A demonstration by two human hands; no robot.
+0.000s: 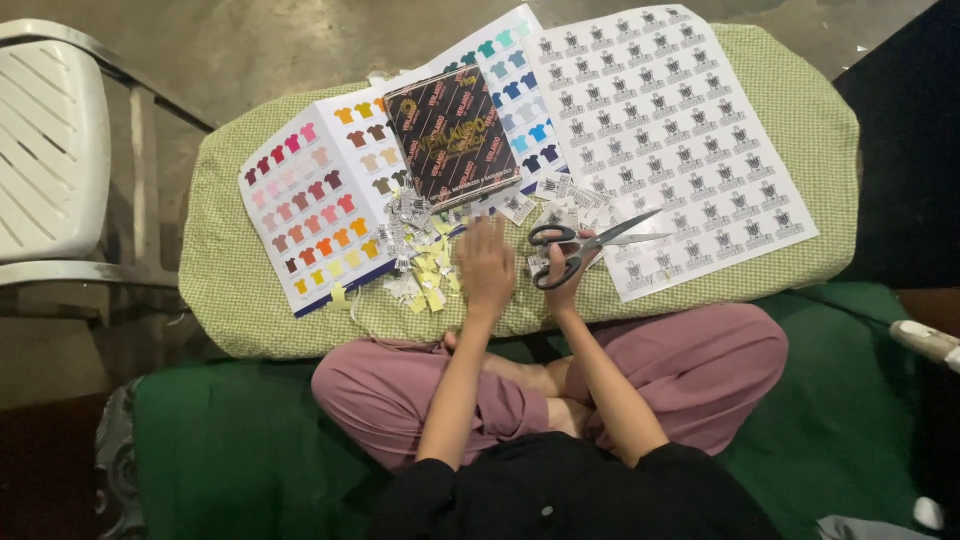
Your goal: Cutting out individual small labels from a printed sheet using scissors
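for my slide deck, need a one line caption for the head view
Seated person's right hand holds black-handled scissors over a printed label sheet; left hand rests on cut pieces.

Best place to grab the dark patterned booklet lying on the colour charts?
Take the dark booklet by its near corner, coming from the person's side. That corner overhangs the heap of cut labels, so fingers probably slip under; its far edges lie flat on the colour chart.

Your black-handled scissors (580, 245) lie nearly flat, blades parted and pointing right, over small cut labels (560, 200) scattered beside the printed sheet (690, 150).
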